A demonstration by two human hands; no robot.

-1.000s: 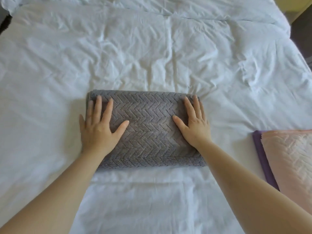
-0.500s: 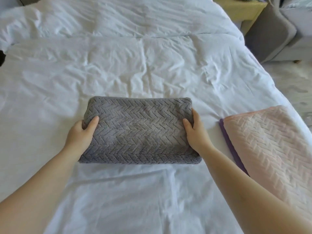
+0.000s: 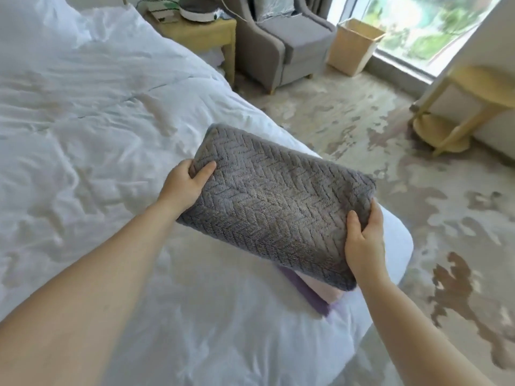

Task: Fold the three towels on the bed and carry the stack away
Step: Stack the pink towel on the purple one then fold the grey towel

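A folded grey towel (image 3: 276, 201) with a herringbone weave is lifted above the right edge of the white bed (image 3: 97, 151). My left hand (image 3: 185, 182) grips its far left end, thumb on top. My right hand (image 3: 363, 243) grips its near right end, thumb on top. Directly under the grey towel lie a folded pink towel (image 3: 326, 292) and a purple towel (image 3: 306, 295) beneath it, both mostly hidden. I cannot tell whether the grey towel touches them.
Right of the bed is patterned carpet (image 3: 390, 151). A grey armchair (image 3: 287, 43), a yellow nightstand (image 3: 206, 34), a tan waste bin (image 3: 354, 45) and a window stand at the back. A yellow round side table (image 3: 459, 112) is at the right.
My hands went from pressing flat on the grey towel to gripping its ends, then lifted it and carried it right, over the pink and purple towels. The view swung right.
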